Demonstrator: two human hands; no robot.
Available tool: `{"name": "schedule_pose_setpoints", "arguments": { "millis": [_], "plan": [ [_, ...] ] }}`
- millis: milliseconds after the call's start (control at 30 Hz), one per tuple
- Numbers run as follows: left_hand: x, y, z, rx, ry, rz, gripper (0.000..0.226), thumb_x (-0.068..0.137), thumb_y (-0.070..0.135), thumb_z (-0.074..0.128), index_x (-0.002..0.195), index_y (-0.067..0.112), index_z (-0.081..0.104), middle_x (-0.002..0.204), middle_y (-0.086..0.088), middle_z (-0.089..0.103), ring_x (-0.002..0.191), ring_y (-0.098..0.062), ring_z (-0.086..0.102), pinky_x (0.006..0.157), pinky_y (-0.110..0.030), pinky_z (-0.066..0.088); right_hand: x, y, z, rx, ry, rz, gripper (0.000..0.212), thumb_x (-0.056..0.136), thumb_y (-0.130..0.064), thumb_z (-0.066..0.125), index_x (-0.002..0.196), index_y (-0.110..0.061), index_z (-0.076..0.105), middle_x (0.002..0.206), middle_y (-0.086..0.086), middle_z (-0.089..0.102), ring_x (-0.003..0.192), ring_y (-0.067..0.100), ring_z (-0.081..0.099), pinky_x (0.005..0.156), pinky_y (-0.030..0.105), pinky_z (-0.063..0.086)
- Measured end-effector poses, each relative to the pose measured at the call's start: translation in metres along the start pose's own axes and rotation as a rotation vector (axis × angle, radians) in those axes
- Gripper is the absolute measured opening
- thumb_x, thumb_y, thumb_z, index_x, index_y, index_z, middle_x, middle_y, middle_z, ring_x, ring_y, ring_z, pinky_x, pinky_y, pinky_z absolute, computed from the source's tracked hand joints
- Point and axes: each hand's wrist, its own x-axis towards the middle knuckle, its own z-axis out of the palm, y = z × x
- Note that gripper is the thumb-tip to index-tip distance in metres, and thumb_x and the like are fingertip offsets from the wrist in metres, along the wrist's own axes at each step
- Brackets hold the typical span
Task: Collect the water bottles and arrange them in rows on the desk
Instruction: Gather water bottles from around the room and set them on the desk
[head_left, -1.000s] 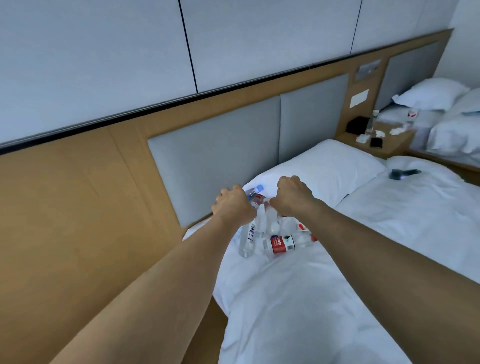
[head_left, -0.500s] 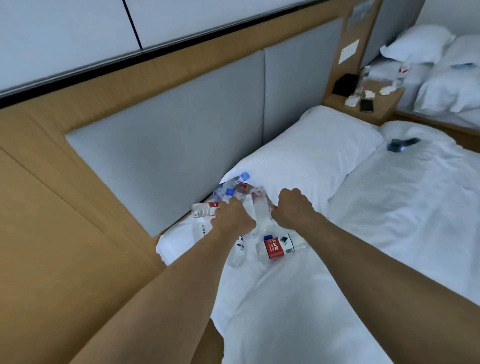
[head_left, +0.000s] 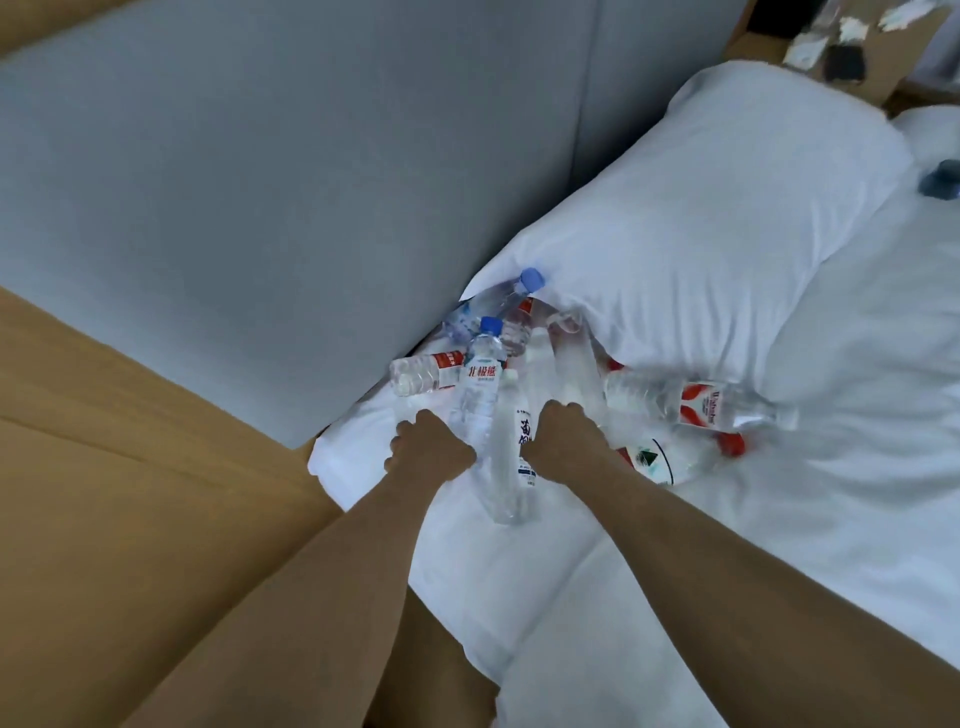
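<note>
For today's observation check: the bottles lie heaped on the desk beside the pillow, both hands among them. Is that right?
The surface is wrong. The head view shows the bottles heaped on the bed, beside the pillow, with the left hand and right hand among them.

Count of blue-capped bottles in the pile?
2. The far blue-capped bottle lies at the back of the pile, cap by the pillow; the white-labelled blue-capped bottle lies just nearer, ahead of the left hand. The pile may hide others.

Blurred nightstand clutter (head_left: 844, 65), edge-cropped
</note>
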Motion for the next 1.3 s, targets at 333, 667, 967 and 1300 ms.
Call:
{"name": "schedule_pose_setpoints", "arguments": {
  "millis": [333, 667, 967, 1300],
  "plan": [
    [0.089, -0.041, 0.038, -0.387, -0.046, -0.184, 0.087, 0.045, 0.051, 0.064, 0.120, 0.008, 0.055, 0.113, -0.013, 0.060, 0.100, -0.030, 0.061, 0.092, -0.042, 0.053, 0.070, -0.004, 0.071, 0.117, -0.063, 0.147, 0.056, 0.091, -0.034, 0.059, 0.130, -0.002, 0.038, 0.128, 0.013, 0.050, 0.117, 0.028, 0.052, 0.090, 0.032, 0.043],
    [0.119, -0.041, 0.045, -0.400, 0.071, -0.235, 0.068, 0.076, 0.043, 0.072, 0.125, 0.004, 0.045, 0.121, -0.014, 0.056, 0.109, -0.033, 0.058, 0.094, -0.045, 0.050, 0.105, -0.005, 0.111, 0.176, 0.025, 0.215, 0.069, 0.091, -0.021, 0.059, 0.139, 0.004, 0.018, 0.124, 0.017, 0.055, 0.113, 0.031, 0.056, 0.079, 0.032, 0.044],
    [0.114, -0.045, 0.039, -0.494, -0.014, -0.243, 0.028, 0.076, 0.020, 0.075, 0.088, 0.007, 0.054, 0.091, -0.015, 0.063, 0.091, -0.034, 0.066, 0.084, -0.046, 0.055, 0.096, 0.001, 0.104, 0.228, 0.023, 0.180, 0.078, 0.091, -0.027, 0.059, 0.145, 0.002, 0.011, 0.130, 0.017, 0.054, 0.117, 0.032, 0.054, 0.089, 0.035, 0.044],
    [0.042, -0.053, 0.014, -0.649, -0.104, -0.254, 0.052, 0.073, 0.011, 0.075, 0.115, 0.001, 0.046, 0.094, -0.018, 0.062, 0.078, -0.029, 0.063, 0.067, -0.041, 0.052, 0.038, 0.011, 0.079, 0.405, -0.035, 0.245, 0.087, 0.088, -0.025, 0.064, 0.145, 0.005, 0.006, 0.136, 0.018, 0.045, 0.123, 0.032, 0.048, 0.097, 0.036, 0.044]
  ]
}}
